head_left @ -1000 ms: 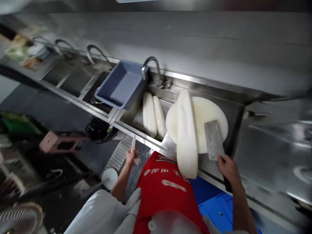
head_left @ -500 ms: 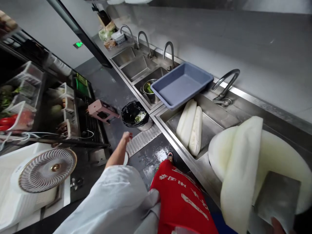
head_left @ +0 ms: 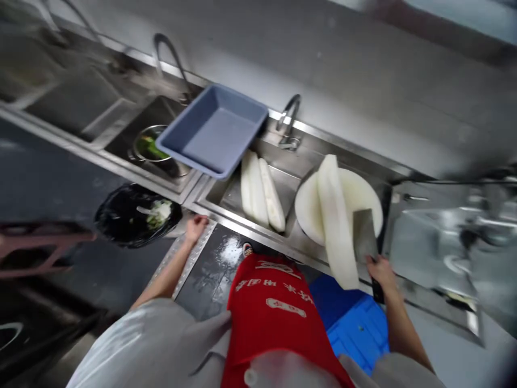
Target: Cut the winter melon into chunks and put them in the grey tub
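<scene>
My right hand (head_left: 383, 273) grips the black handle of a cleaver (head_left: 364, 234), its broad blade lying over the round white chopping board (head_left: 307, 207). Beside the blade, a long pale peeled slab (head_left: 337, 231), which looks like winter melon, rests across the board and juts past its near edge. My left hand (head_left: 196, 227) hangs low by the sink front, fingers curled in and nothing visible in them. In the sink basin left of the board lie more peeled pale slabs (head_left: 258, 191).
A blue-grey tray (head_left: 214, 132) sits across the sink edges. Further left, a metal pot (head_left: 151, 144) with greens stands in another basin. A black-lined bin (head_left: 125, 218) with scraps is on the floor, near a pink stool (head_left: 48, 245). Blue crates (head_left: 355, 328) sit below the counter.
The view has swung to the right, bringing my right hand and the cleaver handle fully into sight. My left hand is now nearer the sink front. The slab still lies across the board.
</scene>
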Motion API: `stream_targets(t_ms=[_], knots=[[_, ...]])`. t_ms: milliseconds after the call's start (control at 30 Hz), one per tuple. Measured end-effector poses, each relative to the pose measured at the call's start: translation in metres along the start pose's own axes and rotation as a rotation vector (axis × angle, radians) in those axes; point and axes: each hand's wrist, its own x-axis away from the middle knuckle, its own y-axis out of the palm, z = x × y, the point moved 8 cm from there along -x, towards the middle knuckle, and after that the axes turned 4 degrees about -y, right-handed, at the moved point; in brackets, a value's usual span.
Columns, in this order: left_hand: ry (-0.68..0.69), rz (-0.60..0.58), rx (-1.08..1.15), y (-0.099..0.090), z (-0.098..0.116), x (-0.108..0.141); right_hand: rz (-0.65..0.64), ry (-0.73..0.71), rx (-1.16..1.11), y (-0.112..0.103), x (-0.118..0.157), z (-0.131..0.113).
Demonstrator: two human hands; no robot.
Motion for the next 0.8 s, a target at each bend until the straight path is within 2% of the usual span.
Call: stream_targets(t_ms=[67,100,200,233,267,300,333,367,467,567,600,667,800], knots=[[0.0,-0.368,0.094,0.114,0.012,0.052,-0.03,0.107,0.019,0.003,0.0,0.012],[0.002,-0.508,0.113,0.165,0.021,0.085,-0.027,0.129,0.04,0.001,0.001,0.017],[-0.047,-0.893,0.147,0.297,0.047,0.195,-0.028,0.142,0.107,-0.012,0.008,0.027],[-0.186,-1.115,0.183,0.338,0.049,0.24,-0.036,0.138,0.118,-0.016,0.01,0.031],[-0.333,-1.25,0.185,0.369,0.049,0.279,-0.049,0.134,0.122,-0.02,0.012,0.035],[-0.452,-1.306,0.181,0.393,0.049,0.311,-0.062,0.128,0.119,-0.022,0.012,0.04],[-0.525,-1.308,0.2,0.412,0.051,0.336,-0.075,0.117,0.114,-0.022,0.011,0.044],[-0.586,-1.252,0.248,0.428,0.053,0.354,-0.085,0.108,0.11,-0.022,0.009,0.049],[-0.663,-1.017,0.447,0.454,0.056,0.376,-0.101,0.07,0.108,-0.015,0.0,0.066],[-0.654,-0.955,0.566,0.452,0.056,0.369,-0.106,0.019,0.11,-0.006,-0.01,0.081],[-0.65,-0.955,0.593,0.443,0.055,0.359,-0.109,0.003,0.109,-0.002,-0.013,0.086],[-0.646,-0.968,0.625,0.415,0.051,0.332,-0.114,-0.028,0.109,0.004,-0.019,0.093],[-0.664,-1.012,0.643,0.328,0.042,0.273,-0.104,-0.104,0.108,0.019,-0.031,0.097]])
